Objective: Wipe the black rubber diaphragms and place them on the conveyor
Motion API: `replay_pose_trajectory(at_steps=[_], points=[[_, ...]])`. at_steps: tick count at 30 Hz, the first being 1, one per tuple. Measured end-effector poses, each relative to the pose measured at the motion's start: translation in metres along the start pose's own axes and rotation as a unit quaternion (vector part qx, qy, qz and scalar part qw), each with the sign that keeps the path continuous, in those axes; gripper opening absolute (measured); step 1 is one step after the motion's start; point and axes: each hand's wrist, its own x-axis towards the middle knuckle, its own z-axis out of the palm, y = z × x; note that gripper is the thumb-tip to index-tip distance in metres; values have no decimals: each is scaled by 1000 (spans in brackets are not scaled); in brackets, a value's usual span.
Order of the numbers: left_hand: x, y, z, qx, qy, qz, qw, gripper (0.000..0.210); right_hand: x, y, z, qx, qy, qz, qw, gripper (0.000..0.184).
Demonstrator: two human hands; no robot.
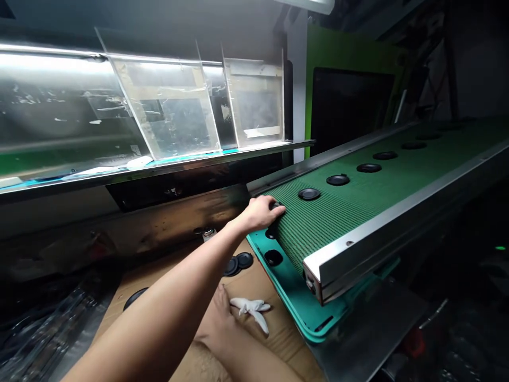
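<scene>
My left hand (263, 212) reaches across to the near end of a green conveyor belt (314, 225). Its thumb and fingers close around a black round lid (277, 204), mostly covered by the hand. Just below, more black pieces lie in the teal tray (284, 276) under the belt end. My right hand (217, 315) is low over the cardboard (286, 339), with its fingers largely hidden behind my left forearm. Beside it lies a crumpled white glove (251, 310). Black round lids (243, 260) rest on the cardboard beyond the forearm.
Several black lids (309, 194) sit in a row along the belt, between metal side rails (358, 239). Clear plastic panels (175, 111) lean above a lit shelf edge (238, 151). Clear plastic bags (51, 323) lie at the lower left. A green machine (345, 48) stands behind.
</scene>
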Motion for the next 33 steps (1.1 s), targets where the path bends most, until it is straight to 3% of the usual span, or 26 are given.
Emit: replay_pose_trajectory(at_steps=[2,5,7,9,12,14,16,19,22,27,31,33], points=[[-12,-12,-11,-46,47,-13,998,37,1,1,1,-2,14,2,1000,44],[-64,-45,-39,-206,74,-66,974,38,1,4,4,-16,29,-11,999,42],[-117,-76,-54,-340,56,-117,931,37,1,5,5,-21,31,-12,999,39],[-174,-112,-62,-412,89,-181,889,34,1,6,6,-7,47,-6,999,35],[-247,-163,-57,-497,157,-258,813,42,1,4,5,45,116,10,992,36],[-277,-188,-48,-554,198,-270,762,44,2,0,6,88,175,17,980,37],[-291,-203,-39,-624,214,-270,702,34,1,-7,7,126,220,-3,967,36],[-293,-207,-30,-735,155,-246,613,26,-6,-22,15,132,218,-73,964,37],[-290,-208,-27,-786,113,-224,566,35,-15,-37,28,73,176,-100,976,38],[-293,-220,-25,-800,141,-234,534,31,-17,-50,39,16,117,-142,983,36],[-295,-225,-20,-799,124,-233,540,29,-9,-50,38,8,148,-104,984,33],[-295,-225,-19,-800,123,-233,539,29,-8,-50,37,9,134,-119,984,35]])
